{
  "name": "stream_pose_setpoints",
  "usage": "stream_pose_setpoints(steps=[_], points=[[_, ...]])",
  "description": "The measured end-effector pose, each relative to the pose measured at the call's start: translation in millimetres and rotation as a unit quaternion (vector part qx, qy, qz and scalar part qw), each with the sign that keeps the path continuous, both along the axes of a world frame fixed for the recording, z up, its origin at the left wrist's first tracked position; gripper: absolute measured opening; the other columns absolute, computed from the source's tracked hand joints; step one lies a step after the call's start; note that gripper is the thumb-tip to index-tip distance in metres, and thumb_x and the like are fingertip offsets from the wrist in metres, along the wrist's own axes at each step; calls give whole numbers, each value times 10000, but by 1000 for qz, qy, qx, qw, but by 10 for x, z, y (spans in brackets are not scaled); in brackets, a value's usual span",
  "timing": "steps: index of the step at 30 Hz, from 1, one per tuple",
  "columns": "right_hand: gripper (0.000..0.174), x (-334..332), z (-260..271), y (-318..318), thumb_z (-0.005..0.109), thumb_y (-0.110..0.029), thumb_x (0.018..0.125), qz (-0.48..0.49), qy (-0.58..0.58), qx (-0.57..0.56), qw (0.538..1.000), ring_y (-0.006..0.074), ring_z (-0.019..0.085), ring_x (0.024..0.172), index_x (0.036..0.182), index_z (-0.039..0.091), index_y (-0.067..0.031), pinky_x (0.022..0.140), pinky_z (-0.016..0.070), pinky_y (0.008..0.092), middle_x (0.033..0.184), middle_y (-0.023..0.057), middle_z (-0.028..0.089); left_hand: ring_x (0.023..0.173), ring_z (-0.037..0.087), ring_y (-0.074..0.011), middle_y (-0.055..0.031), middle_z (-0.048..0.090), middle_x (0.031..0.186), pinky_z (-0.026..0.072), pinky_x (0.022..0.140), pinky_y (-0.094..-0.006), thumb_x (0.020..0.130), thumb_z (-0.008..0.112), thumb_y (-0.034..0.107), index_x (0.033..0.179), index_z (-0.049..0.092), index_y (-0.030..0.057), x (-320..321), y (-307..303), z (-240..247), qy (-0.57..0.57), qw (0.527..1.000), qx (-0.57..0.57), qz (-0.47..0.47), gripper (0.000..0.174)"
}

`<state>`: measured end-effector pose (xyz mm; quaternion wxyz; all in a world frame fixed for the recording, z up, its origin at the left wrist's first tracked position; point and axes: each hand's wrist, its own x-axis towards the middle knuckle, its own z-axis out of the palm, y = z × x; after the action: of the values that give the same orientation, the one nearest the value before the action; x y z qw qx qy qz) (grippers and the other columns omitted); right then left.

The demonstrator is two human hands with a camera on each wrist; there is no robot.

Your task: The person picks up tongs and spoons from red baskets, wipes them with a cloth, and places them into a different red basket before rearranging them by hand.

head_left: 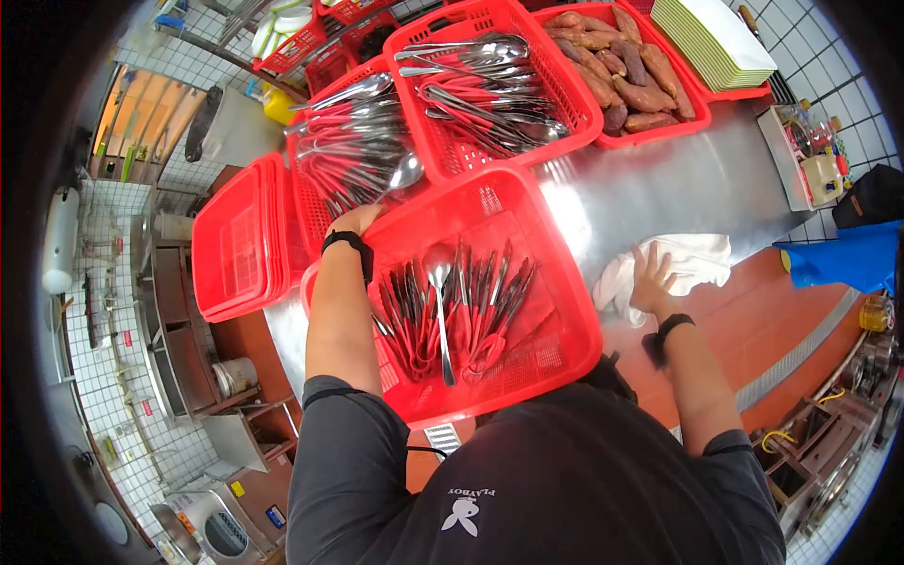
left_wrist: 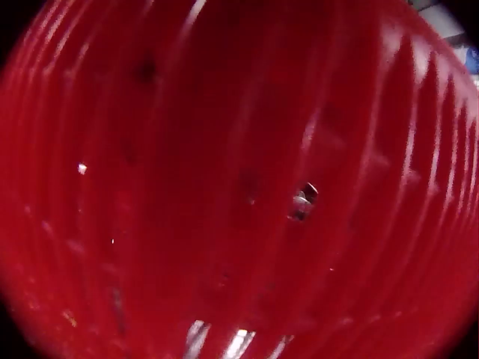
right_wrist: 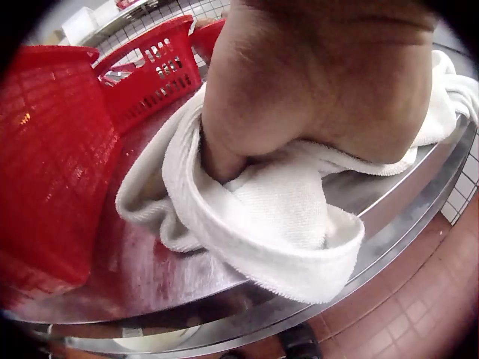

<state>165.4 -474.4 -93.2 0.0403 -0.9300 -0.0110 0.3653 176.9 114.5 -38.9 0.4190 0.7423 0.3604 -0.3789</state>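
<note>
In the head view, my left hand [head_left: 358, 219] grips the far left rim of a red plastic basket [head_left: 565, 282], its fingertips hidden. The basket's ribbed red wall [left_wrist: 224, 164] fills the left wrist view. Inside lie several red-handled tongs [head_left: 485, 301], and a metal serving spoon [head_left: 440, 268] lies on top of them. My right hand [head_left: 652, 281] rests with spread fingers on a crumpled white towel [head_left: 702, 259] at the counter's near edge. The right wrist view shows the towel [right_wrist: 277, 202] bunched beneath the heel of that hand.
Behind stand two red baskets [head_left: 589, 113] of spoons and red-handled utensils, and a red basket of sweet potatoes [head_left: 645, 85]. Stacked red baskets [head_left: 235, 240] are at left. Green-edged trays [head_left: 711, 42] and a condiment bin [head_left: 786, 155] stand right on the metal counter [head_left: 697, 179].
</note>
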Motion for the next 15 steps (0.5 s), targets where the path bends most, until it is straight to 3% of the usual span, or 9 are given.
stream_pose_setpoints(steps=[2, 3, 4, 5, 6, 7, 8, 10, 15], points=[[1070, -3, -5, -5, 567, -7, 696, 5, 0, -2, 1000, 536, -162, 1430, 1555, -12, -273, 1114, 47, 696, 1601, 177, -161, 1000, 660, -260, -113, 705, 1110, 475, 884, -356, 896, 477, 404, 1148, 682, 67, 20, 65, -30, -12, 1000, 15, -13, 467], [1070, -9, 7, -6, 567, -7, 696, 2, 1, -1, 1000, 536, -162, 1430, 1555, -12, -273, 1114, 47, 696, 1601, 177, -161, 937, 671, -249, -119, 711, 1044, 498, 827, -373, 884, 513, 355, 1126, 669, 50, 34, 76, -14, -69, 981, 109, -142, 419], [1038, -19, 22, -7, 554, -16, 708, -3, -4, 11, 1000, 527, -160, 1434, 1560, 17, -269, 1111, 21, 698, 1607, 175, -157, 873, 681, -239, -124, 716, 978, 520, 771, -390, 871, 550, 306, 1105, 656, 33, 39, 140, -45, -125, 935, 199, -267, 374], [1007, -25, 38, -6, 540, -24, 721, -8, -10, 22, 1000, 519, -159, 1439, 1564, 45, -264, 1108, -5, 699, 1614, 174, -154, 873, 681, -239, -124, 716, 978, 520, 771, -390, 871, 550, 306, 1105, 656, 33, 44, 276, -206, -125, 934, 200, -269, 374], [1007, -25, 40, -6, 540, -24, 721, -9, -11, 23, 1000, 519, -159, 1439, 1564, 45, -264, 1108, -5, 699, 1614, 174, -154, 970, 661, -275, -144, 700, 1055, 495, 849, -427, 839, 575, 367, 1147, 639, 34, 55, 551, -597, -116, 936, 269, -193, 458], [1005, -21, 40, -7, 541, -26, 719, -6, -12, 20, 1000, 522, -154, 1439, 1565, 52, -262, 1108, -3, 699, 1614, 176, -151, 1067, 641, -312, -165, 684, 1133, 471, 927, -464, 807, 600, 428, 1189, 622, 34, 62, 461, -514, -106, 929, 334, -114, 549], [1003, -17, 40, -7, 542, -28, 718, -3, -14, 18, 1000, 524, -149, 1439, 1565, 59, -259, 1108, -1, 699, 1615, 177, -147, 1184, 541, -314, -133, 594, 1260, 338, 994, -541, 782, 598, 470, 1236, 607, 48, 41, 395, -412, -89, 931, 336, -113, 619], [1003, -13, 89, 10, 540, -27, 717, -4, -13, 20, 1000, 524, -148, 1440, 1565, 57, -261, 1108, -1, 699, 1614, 178, -148, 1419, 339, -318, -70, 414, 1513, 73, 1126, -693, 733, 593, 555, 1330, 576, 76, -5, -261, 441, -55, 932, 339, -111, 765], [1001, -9, 118, 21, 534, -24, 722, -5, -18, 24, 1000, 521, -149, 1441, 1565, 52, -268, 1108, 1, 699, 1615, 177, -150, 1444, 282, -310, -57, 350, 1548, 67, 1106, -720, 737, 585, 541, 1327, 585, 84, 3, -177, 310, -69, 926, 352, -121, 747]])
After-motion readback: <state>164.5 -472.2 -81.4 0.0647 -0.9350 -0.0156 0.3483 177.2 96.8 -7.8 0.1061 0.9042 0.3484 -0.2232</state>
